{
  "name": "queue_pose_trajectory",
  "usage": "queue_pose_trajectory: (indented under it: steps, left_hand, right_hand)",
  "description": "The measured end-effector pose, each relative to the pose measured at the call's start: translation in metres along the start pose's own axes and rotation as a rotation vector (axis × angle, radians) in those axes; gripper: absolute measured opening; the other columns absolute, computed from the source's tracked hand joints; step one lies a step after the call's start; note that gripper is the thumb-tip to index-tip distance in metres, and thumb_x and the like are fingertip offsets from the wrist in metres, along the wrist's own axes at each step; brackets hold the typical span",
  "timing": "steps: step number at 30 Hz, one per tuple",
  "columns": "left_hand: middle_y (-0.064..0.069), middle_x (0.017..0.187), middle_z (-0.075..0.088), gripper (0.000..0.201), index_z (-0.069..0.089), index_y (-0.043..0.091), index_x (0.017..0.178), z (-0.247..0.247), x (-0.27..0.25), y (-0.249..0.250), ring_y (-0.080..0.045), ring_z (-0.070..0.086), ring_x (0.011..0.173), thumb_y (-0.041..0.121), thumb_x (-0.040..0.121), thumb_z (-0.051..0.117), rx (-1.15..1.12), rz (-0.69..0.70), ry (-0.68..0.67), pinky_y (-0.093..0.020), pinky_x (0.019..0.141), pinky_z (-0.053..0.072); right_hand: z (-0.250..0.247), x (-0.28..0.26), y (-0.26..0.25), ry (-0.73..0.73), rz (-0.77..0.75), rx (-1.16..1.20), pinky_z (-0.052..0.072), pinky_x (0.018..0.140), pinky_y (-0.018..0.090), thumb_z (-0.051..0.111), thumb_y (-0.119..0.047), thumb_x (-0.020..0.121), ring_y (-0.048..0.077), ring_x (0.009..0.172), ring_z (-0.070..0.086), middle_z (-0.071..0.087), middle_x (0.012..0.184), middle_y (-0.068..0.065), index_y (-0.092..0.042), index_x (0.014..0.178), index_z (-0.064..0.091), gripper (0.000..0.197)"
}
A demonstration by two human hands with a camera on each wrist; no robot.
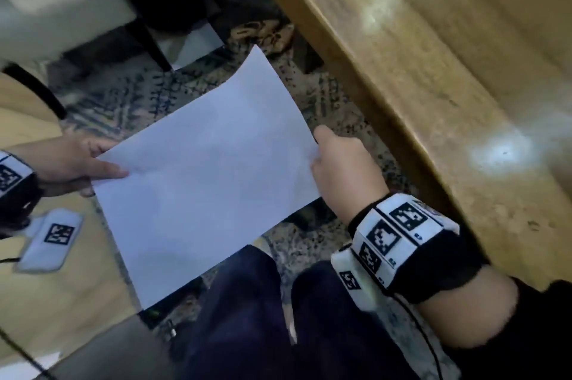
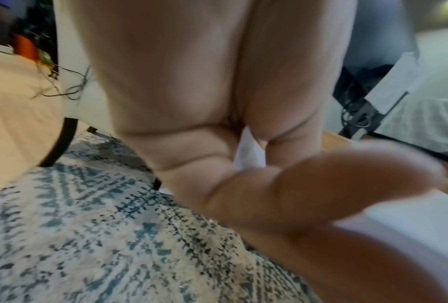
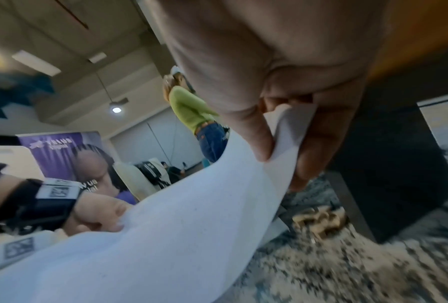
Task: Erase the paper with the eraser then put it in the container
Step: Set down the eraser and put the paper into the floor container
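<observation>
A blank white sheet of paper (image 1: 204,169) hangs in the air above the rug, held by both hands. My left hand (image 1: 77,163) pinches its left edge, thumb on top and fingers underneath. My right hand (image 1: 340,169) pinches the right edge. In the right wrist view the paper (image 3: 166,235) curves from my right fingers (image 3: 259,139) across to the left hand (image 3: 98,215). In the left wrist view only a sliver of paper (image 2: 249,151) shows between the fingers. I see no eraser and no container in any view.
A wooden table (image 1: 433,70) runs along the right. A patterned rug (image 1: 123,95) lies under the sheet. At the left a lighter wooden surface (image 1: 77,286) carries a white tagged device (image 1: 52,237). My dark-trousered legs (image 1: 247,317) are below. A person in green (image 3: 189,106) stands far off.
</observation>
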State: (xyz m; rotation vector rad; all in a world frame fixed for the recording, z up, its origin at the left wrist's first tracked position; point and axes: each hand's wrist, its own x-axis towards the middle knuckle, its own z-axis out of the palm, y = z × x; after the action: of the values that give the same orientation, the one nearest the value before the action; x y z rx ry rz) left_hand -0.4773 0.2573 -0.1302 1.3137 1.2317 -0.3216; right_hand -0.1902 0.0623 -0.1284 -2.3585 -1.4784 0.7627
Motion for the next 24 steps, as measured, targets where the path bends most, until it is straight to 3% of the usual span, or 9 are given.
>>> queue_pose_trajectory:
  steps: [2, 4, 9, 12, 15, 17, 19, 22, 24]
  left_hand:
    - [-0.009, 0.043, 0.062, 0.028, 0.058, -0.004, 0.106, -0.012, 0.022, -0.024, -0.014, 0.042, 0.025, 0.003, 0.079, 0.061, -0.006, -0.036, 0.042, -0.015, 0.027, 0.033]
    - [-0.006, 0.041, 0.062, 0.022, 0.060, 0.002, 0.101, -0.021, 0.045, -0.046, -0.011, 0.042, 0.024, -0.006, 0.086, 0.046, 0.017, -0.074, 0.082, -0.013, 0.026, 0.033]
    - [-0.006, 0.040, 0.058, 0.021, 0.071, 0.011, 0.089, -0.028, 0.089, -0.085, -0.013, 0.036, 0.026, 0.014, 0.069, 0.064, -0.010, -0.131, 0.122, -0.015, 0.028, 0.030]
    - [-0.004, 0.042, 0.061, 0.032, 0.070, 0.011, 0.096, -0.024, 0.116, -0.111, -0.014, 0.039, 0.026, 0.021, 0.066, 0.071, -0.031, -0.201, 0.106, -0.017, 0.028, 0.033]
    - [-0.010, 0.045, 0.058, 0.058, 0.072, 0.005, 0.085, -0.013, 0.137, -0.139, -0.016, 0.042, 0.028, 0.041, 0.043, 0.087, -0.019, -0.249, 0.056, -0.018, 0.030, 0.035]
    - [-0.015, 0.058, 0.059, 0.043, 0.069, 0.002, 0.092, -0.002, 0.149, -0.154, -0.016, 0.046, 0.031, 0.031, 0.062, 0.080, -0.005, -0.285, 0.102, -0.021, 0.032, 0.038]
    - [-0.018, 0.071, 0.060, 0.021, 0.065, 0.000, 0.100, 0.007, 0.158, -0.169, -0.013, 0.049, 0.033, 0.010, 0.082, 0.063, -0.018, -0.345, 0.149, -0.020, 0.034, 0.041]
    - [-0.020, 0.075, 0.061, 0.013, 0.068, 0.005, 0.094, 0.016, 0.166, -0.183, -0.014, 0.049, 0.033, 0.005, 0.086, 0.057, 0.026, -0.379, 0.183, -0.020, 0.034, 0.041]
    - [-0.022, 0.073, 0.062, 0.013, 0.068, 0.010, 0.082, 0.019, 0.166, -0.186, -0.013, 0.051, 0.032, 0.005, 0.086, 0.057, 0.057, -0.395, 0.220, -0.019, 0.033, 0.041]
  right_hand:
    - [0.026, 0.024, -0.002, -0.059, 0.025, -0.045, 0.022, 0.044, 0.029, 0.040, -0.002, 0.093, 0.021, 0.052, 0.037, 0.039, 0.065, 0.003, -0.011, 0.086, 0.032, 0.013]
    - [0.054, 0.047, 0.000, -0.124, 0.047, -0.079, 0.026, 0.046, 0.030, 0.038, 0.000, 0.092, 0.025, 0.057, 0.041, 0.039, 0.069, 0.004, -0.010, 0.089, 0.034, 0.010]
    - [0.122, 0.100, 0.020, -0.242, 0.069, -0.083, 0.038, 0.062, 0.033, 0.035, 0.003, 0.092, 0.028, 0.073, 0.048, 0.053, 0.095, 0.014, -0.006, 0.118, 0.041, 0.028]
    - [0.165, 0.124, 0.036, -0.325, 0.016, -0.026, 0.043, 0.069, 0.035, 0.038, 0.002, 0.093, 0.032, 0.086, 0.054, 0.058, 0.111, 0.018, -0.009, 0.129, 0.039, 0.038]
    - [0.211, 0.140, 0.053, -0.431, 0.024, 0.017, 0.041, 0.088, 0.038, 0.038, -0.001, 0.096, 0.033, 0.121, 0.048, 0.044, 0.140, 0.016, -0.015, 0.150, 0.019, 0.059]
    - [0.242, 0.148, 0.064, -0.534, 0.026, -0.002, 0.039, 0.097, 0.038, 0.038, 0.001, 0.097, 0.031, 0.134, 0.038, 0.024, 0.156, 0.011, -0.025, 0.154, -0.001, 0.073]
    - [0.269, 0.156, 0.071, -0.618, 0.009, -0.020, 0.038, 0.099, 0.035, 0.038, 0.002, 0.097, 0.030, 0.138, 0.033, 0.015, 0.159, 0.009, -0.029, 0.153, -0.006, 0.077]
    - [0.299, 0.165, 0.079, -0.678, -0.025, -0.010, 0.035, 0.099, 0.030, 0.040, -0.001, 0.097, 0.030, 0.136, 0.034, 0.014, 0.158, 0.009, -0.025, 0.153, -0.004, 0.075]
    - [0.315, 0.167, 0.082, -0.688, -0.026, -0.078, 0.025, 0.110, 0.032, 0.041, -0.008, 0.098, 0.029, 0.144, 0.019, -0.001, 0.161, 0.007, -0.024, 0.153, -0.005, 0.073]
